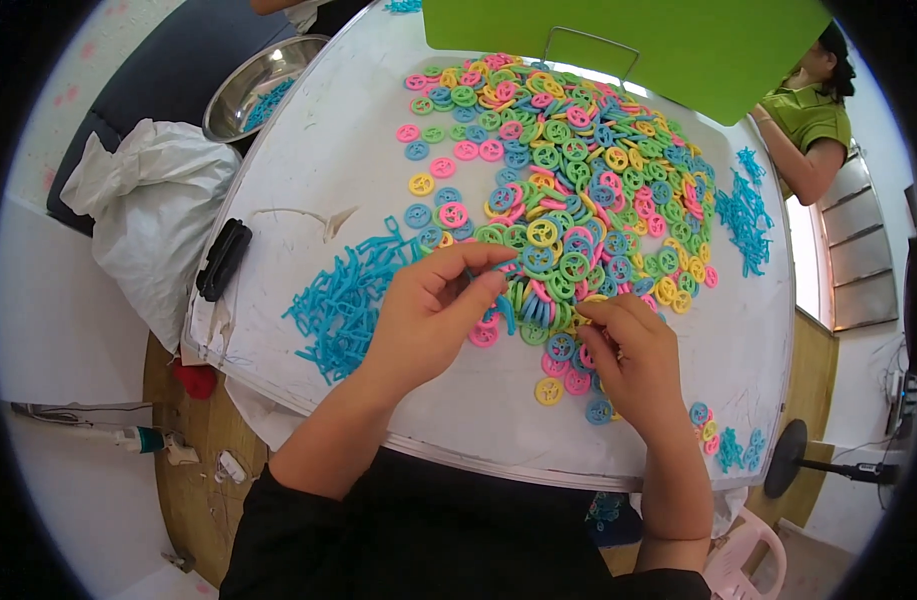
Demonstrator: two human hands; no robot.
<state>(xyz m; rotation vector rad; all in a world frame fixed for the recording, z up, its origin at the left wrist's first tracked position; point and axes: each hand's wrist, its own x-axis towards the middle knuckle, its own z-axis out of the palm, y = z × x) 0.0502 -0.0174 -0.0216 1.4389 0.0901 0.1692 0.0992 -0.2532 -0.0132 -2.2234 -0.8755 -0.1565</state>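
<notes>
My left hand [425, 318] is closed in a pinch on a small blue plastic piece [508, 312], whose curved end sticks out below the fingertips. My right hand [635, 362] has its thumb and fingers pinched at the near edge of the pile, on what looks like a yellow plastic wheel [581, 325], mostly covered by the fingers. Between and beyond both hands spreads a big pile of small spoked plastic wheels [575, 150] in pink, green, blue and yellow. Left of my left hand lies a heap of thin blue plastic pieces [338, 310].
A black case [224, 260] lies at the white table's [288, 190] left edge. Beyond it are a white sack [148, 230] and a metal bowl [240, 90]. A green board [618, 40] stands at the far side. Another person [813, 130] is at the right, near more blue pieces [746, 225].
</notes>
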